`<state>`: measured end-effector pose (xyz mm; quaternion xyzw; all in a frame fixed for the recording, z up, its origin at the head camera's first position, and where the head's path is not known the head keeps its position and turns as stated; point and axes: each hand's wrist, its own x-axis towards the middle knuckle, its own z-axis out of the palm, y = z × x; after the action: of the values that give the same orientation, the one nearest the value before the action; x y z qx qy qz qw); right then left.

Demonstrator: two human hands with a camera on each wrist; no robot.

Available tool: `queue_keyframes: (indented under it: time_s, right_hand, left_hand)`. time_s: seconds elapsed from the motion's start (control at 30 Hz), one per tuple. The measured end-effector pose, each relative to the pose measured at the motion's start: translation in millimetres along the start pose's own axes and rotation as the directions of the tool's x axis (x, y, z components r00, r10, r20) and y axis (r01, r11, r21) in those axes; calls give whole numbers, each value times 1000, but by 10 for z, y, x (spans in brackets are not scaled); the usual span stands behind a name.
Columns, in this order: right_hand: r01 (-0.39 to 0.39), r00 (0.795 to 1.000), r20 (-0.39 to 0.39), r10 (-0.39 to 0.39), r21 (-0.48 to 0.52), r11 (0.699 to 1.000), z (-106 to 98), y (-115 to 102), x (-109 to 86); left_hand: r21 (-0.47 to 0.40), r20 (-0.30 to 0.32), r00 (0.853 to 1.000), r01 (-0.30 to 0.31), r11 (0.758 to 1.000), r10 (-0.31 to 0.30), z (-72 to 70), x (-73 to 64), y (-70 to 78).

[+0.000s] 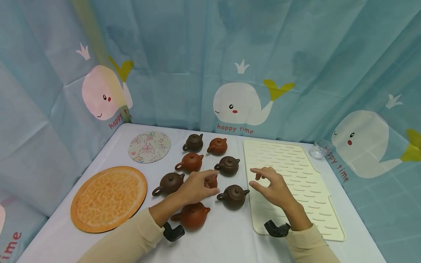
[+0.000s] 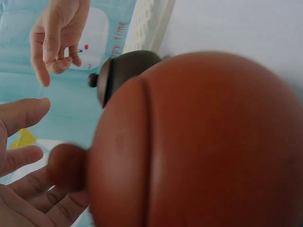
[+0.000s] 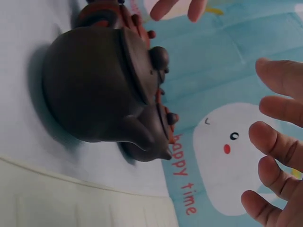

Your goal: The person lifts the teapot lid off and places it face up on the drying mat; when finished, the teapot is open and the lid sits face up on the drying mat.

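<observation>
Small brown and reddish clay teapots stand in two rows on the white table. My left hand (image 1: 196, 187) is held over the left-middle of the group with fingers apart, partly covering a small reddish teapot (image 1: 212, 181). A larger reddish teapot (image 1: 193, 216) sits below that wrist and fills much of the left wrist view. My right hand (image 1: 275, 188) hovers by the left edge of the cream ribbed tray (image 1: 296, 175), thumb and fingers parted and holding nothing. Left of it stands the nearest dark brown teapot (image 1: 234, 197), large in the right wrist view.
At the left lies a round orange mat (image 1: 108, 199), and behind it a round patterned mat (image 1: 149, 147). A clear glass dish (image 1: 318, 150) stands at the back right, past the tray. A blue whale-print curtain (image 1: 184, 65) encloses the table.
</observation>
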<state>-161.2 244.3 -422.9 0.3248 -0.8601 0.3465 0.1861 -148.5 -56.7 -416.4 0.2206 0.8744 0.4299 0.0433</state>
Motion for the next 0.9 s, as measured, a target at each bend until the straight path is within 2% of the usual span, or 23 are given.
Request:
queue_keyframes:
  time_s: [0.17, 0.3, 0.47, 0.7, 0.8, 0.9]
  right_hand:
    - [8, 999, 31, -9, 49, 999, 87, 0, -16]
    - [0, 999, 54, -4, 82, 997, 161, -5, -20]
    - [-4, 996, 89, -5, 102, 995, 245, -12, -23]
    - [5, 988, 151, -20, 102, 995, 355, -16, 20]
    - [10, 985, 173, -26, 94, 995, 387, -25, 19]
    - [8, 982, 189, -26, 91, 996, 404, -37, 10]
  left_hand:
    - [-31, 62, 998, 6, 999, -4, 92, 56, -46]
    - [-27, 74, 997, 30, 999, -28, 132, 91, -63]
    - [-27, 100, 995, 21, 999, -18, 175, 133, -88]
    - [-58, 149, 986, 86, 995, -76, 232, 167, -116]
    - [-58, 159, 986, 67, 996, -57, 248, 184, -120]
    - [-20, 160, 986, 45, 999, -41, 263, 199, -121]
